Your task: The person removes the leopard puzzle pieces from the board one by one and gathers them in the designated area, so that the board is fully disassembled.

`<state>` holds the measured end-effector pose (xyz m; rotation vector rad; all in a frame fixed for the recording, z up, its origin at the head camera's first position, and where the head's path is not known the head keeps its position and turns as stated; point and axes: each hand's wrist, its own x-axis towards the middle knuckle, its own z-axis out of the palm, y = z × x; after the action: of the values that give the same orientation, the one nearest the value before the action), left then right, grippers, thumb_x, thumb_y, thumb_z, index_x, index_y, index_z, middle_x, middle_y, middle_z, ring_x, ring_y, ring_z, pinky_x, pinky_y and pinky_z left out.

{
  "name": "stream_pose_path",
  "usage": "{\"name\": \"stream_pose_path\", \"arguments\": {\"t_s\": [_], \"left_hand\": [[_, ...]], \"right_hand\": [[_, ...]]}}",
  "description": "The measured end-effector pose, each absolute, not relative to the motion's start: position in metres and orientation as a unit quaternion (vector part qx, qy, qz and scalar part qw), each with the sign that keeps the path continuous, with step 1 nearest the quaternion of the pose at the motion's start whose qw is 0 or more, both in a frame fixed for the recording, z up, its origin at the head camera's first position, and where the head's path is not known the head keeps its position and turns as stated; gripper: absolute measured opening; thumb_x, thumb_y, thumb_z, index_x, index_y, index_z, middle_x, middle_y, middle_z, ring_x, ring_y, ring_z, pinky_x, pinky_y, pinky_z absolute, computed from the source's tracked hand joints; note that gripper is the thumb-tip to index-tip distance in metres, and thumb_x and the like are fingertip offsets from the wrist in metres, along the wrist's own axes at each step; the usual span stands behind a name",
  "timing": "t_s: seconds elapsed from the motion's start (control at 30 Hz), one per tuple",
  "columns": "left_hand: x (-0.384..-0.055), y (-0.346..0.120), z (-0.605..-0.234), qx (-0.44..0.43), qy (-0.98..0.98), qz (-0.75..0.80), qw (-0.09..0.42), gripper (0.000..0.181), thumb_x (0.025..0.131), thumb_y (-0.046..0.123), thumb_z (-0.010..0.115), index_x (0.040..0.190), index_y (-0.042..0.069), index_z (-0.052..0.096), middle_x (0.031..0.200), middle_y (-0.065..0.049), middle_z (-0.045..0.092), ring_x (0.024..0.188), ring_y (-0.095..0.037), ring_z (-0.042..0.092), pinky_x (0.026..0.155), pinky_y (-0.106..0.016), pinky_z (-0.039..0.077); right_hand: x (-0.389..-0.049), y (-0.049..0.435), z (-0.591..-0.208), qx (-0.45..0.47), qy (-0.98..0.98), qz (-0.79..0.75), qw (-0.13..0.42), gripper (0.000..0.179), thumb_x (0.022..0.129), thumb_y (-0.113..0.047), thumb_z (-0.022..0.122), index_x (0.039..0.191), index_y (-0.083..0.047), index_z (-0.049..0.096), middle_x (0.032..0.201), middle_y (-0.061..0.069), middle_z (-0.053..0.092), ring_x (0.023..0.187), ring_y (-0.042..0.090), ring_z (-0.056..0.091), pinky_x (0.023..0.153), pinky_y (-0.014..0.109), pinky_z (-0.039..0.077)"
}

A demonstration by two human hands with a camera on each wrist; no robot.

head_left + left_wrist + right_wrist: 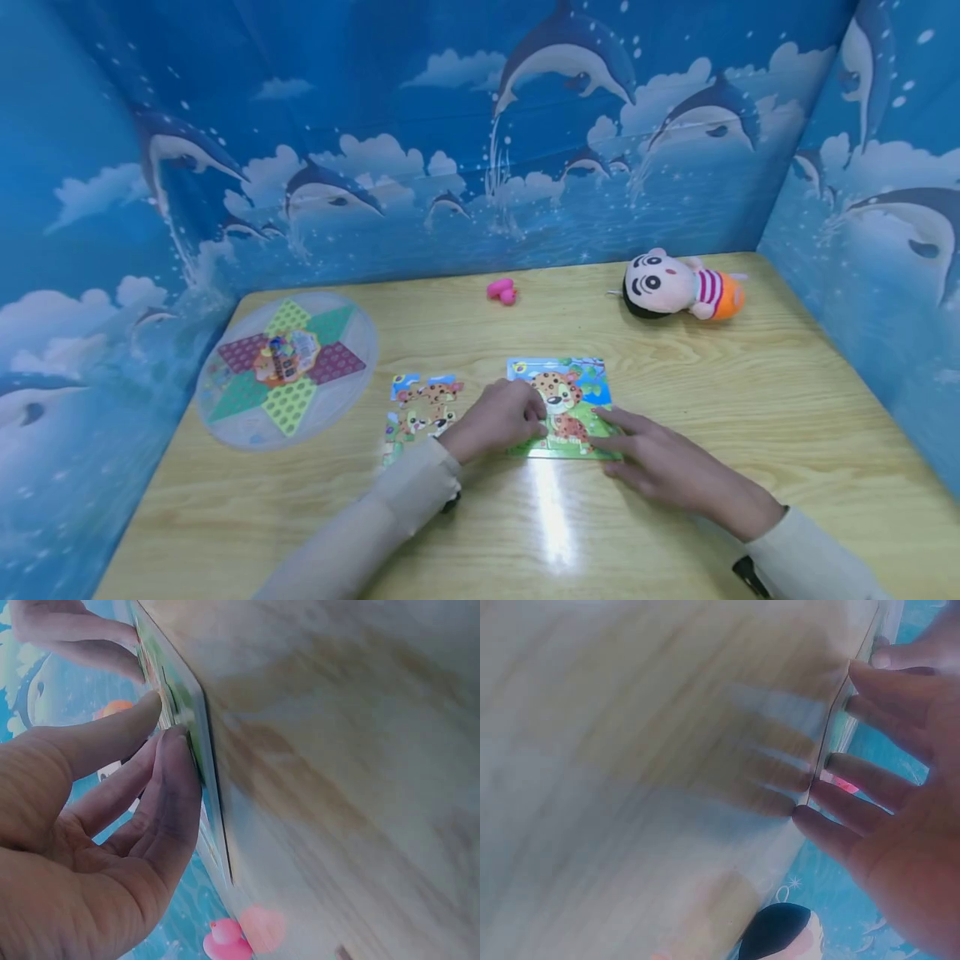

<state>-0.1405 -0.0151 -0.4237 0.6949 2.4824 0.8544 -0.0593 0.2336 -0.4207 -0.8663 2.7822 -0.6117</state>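
A leopard picture puzzle is laid flat on the near-middle of the table. Its left part is covered by the left hand, whose thumb and bent fingers are brought close together at the surface; whether a piece is held in that grip cannot be told. The puzzle's right edge is touched by the right hand, its fingers spread apart and its grip wide, with nothing held. To the left, puzzle pieces are partly hidden behind the left forearm. A round star-patterned board is placed farther left, a pink toy at the far middle, and a plush doll at the far right.
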Motion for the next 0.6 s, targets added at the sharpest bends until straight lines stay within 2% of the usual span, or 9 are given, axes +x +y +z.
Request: {"name": "stream_pose_path", "arguments": {"t_s": [0.43, 0.6], "left_hand": [[-0.1367, -0.0103, -0.4211, 0.241, 0.894, 0.308, 0.219, 0.02, 0.084, 0.012, 0.082, 0.102, 0.006, 0.075, 0.087, 0.002, 0.07, 0.075, -0.007, 0.062, 0.072, -0.02, 0.054], [-0.1362, -0.0096, -0.4212, 0.236, 0.895, 0.31, 0.216, 0.019, 0.084, 0.012, 0.082, 0.101, 0.006, 0.075, 0.085, 0.003, 0.069, 0.073, -0.007, 0.061, 0.07, -0.02, 0.054]], "right_hand": [[-0.0571, 0.2321, -0.4239, -0.279, 0.935, -0.204, 0.081, 0.038, 0.092, -0.019, 0.076, 0.128, -0.008, 0.069, 0.15, 0.021, 0.047, 0.136, 0.045, 0.045, 0.106, 0.058, 0.042], [-0.0575, 0.2323, -0.4237, -0.278, 0.934, -0.206, 0.086, 0.038, 0.092, -0.019, 0.075, 0.128, -0.009, 0.069, 0.151, 0.021, 0.047, 0.136, 0.044, 0.045, 0.106, 0.058, 0.042]]}}
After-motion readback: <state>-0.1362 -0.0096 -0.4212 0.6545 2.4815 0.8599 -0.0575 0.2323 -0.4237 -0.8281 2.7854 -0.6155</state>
